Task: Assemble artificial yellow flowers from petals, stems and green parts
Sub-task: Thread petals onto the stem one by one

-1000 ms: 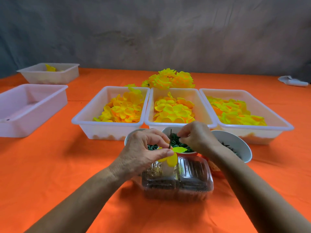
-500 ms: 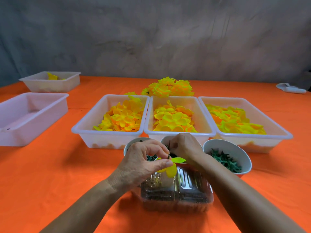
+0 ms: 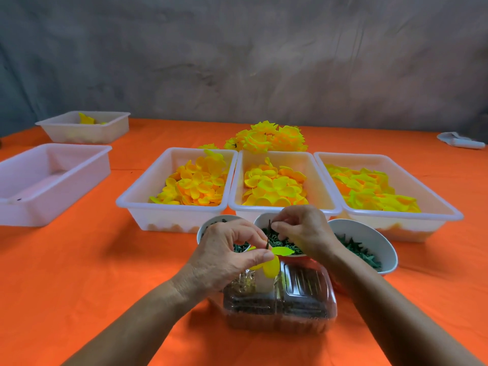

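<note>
My left hand pinches a thin dark stem with yellow petals threaded on it, over the clear plastic box. My right hand pinches the stem's upper end between thumb and fingertips, above the middle bowl of green parts. Three white trays hold loose yellow petals: left, middle, right. Finished yellow flowers lie behind the trays.
A clear plastic clamshell box sits under my hands. Bowls of green parts stand left and right. Two more white tubs stand far left on the orange table. A white object lies far right.
My right hand has slid left and closer to my left hand along the stem. The view has tilted, so the trays sit lower in the frame.
</note>
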{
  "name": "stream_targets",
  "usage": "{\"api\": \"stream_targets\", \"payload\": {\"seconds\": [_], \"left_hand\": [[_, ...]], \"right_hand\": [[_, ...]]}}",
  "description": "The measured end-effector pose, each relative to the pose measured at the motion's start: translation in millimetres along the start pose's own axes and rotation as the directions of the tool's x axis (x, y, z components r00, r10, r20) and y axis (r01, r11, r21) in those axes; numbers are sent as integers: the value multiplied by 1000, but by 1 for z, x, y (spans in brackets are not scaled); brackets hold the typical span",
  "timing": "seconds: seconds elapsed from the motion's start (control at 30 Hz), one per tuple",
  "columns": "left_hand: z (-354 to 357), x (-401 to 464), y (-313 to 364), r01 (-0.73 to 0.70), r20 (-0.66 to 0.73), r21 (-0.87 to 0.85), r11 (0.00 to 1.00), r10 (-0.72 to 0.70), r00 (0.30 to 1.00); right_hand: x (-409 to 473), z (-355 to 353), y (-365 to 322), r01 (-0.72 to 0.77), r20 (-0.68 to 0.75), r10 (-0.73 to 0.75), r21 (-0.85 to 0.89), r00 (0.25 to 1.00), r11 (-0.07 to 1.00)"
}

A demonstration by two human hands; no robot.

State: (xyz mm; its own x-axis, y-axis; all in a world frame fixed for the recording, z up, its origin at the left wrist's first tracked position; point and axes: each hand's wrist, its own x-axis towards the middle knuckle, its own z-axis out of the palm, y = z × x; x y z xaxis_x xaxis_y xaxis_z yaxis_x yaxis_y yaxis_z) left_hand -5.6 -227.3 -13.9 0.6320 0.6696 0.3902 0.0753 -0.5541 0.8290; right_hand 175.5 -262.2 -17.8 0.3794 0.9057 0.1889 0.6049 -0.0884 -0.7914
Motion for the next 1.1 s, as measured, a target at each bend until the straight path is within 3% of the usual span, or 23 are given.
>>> {"api": "stream_targets", "payload": {"seconds": [0.13,0.3,0.67,0.97,1.1], "left_hand": [[0,-1,-1,12,-12,-5,1000,-12,1000],[1,-2,0,16,-8,-14,1000,-16,1000],[0,-7,7,-29,-31,-41,999,28,999],[1,-6,15,-53,-154,-178,983,25,988],[3,-5,17,-90,-200,-212,973,47,979]], "right_hand": [[-15,-13,-4,13,48,-36,421,998,907],[-33,-27,-12,70,70,-145,624,987,778],[-55,-31,-35,164,-11,-204,640,979,751],[-57,-29,-46,308,-58,-322,493,945,814],[-56,-29,-47,301,-39,-333,537,942,788]]}}
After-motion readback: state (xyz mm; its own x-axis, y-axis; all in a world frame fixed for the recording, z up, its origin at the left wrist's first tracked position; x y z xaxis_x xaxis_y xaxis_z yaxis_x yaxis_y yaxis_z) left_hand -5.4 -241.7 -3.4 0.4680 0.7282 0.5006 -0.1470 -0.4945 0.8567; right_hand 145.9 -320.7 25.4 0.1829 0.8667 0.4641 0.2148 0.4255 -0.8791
